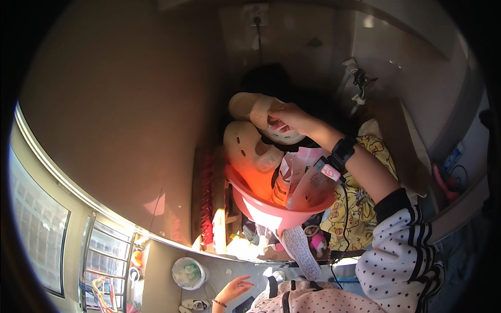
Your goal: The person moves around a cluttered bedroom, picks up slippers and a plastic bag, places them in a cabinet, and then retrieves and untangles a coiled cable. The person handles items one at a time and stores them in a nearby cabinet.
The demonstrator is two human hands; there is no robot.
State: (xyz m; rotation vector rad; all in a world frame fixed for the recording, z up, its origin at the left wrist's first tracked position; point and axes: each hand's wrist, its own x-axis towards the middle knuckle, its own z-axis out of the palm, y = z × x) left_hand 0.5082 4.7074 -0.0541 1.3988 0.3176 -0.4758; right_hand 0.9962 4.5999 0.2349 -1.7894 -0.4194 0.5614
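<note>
My right hand [289,119] reaches in from the right and is closed on a cream clog [263,110], its fingers at the upper part of the shoe. Just below it, a second cream clog [241,140] leans toe-up, its lower end glowing orange in the sunlight. That one rests in a pink basin [271,213], beside papers and plastic packaging [308,180]. Low in the picture, my left hand [235,290] hangs away from the basin with its fingers stretched out and nothing in it.
A yellow cloth with duck prints [339,224] lies right of the basin. A cable runs down from my right wrist. Taps [360,81] stick out of the back wall. On the floor stand a lined white bin [189,274] and shoes [195,303]. Windows are at the left.
</note>
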